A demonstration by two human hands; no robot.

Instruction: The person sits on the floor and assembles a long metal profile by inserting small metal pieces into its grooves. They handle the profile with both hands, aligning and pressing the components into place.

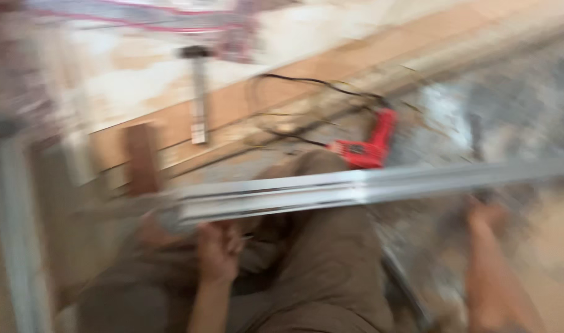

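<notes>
**Long metal channel steadied across the knees**

The left hand (pixel 219 246) is raised under the near end of a long grey metal channel (pixel 356 188), fingers curled up against its lower edge — it looks like a grip, though the blur keeps me from being sure how tight it is. The right hand (pixel 487 214) reaches up to the same channel further along; whether it is clasped round the metal or only pressed to it, I cannot tell. Holding at two places well apart likely keeps so long a strip from sagging or twisting. It lies across the person's bent legs in brown trousers (pixel 331 271), which serve as a rest (they sit low, on the floor).

Just beyond the channel a red power drill (pixel 367 147) lies on the floor, its black cord (pixel 313 83) looping away — near enough to reach. Further off, a hammer (pixel 199 92) rests on a wooden board (pixel 232 105).
</notes>
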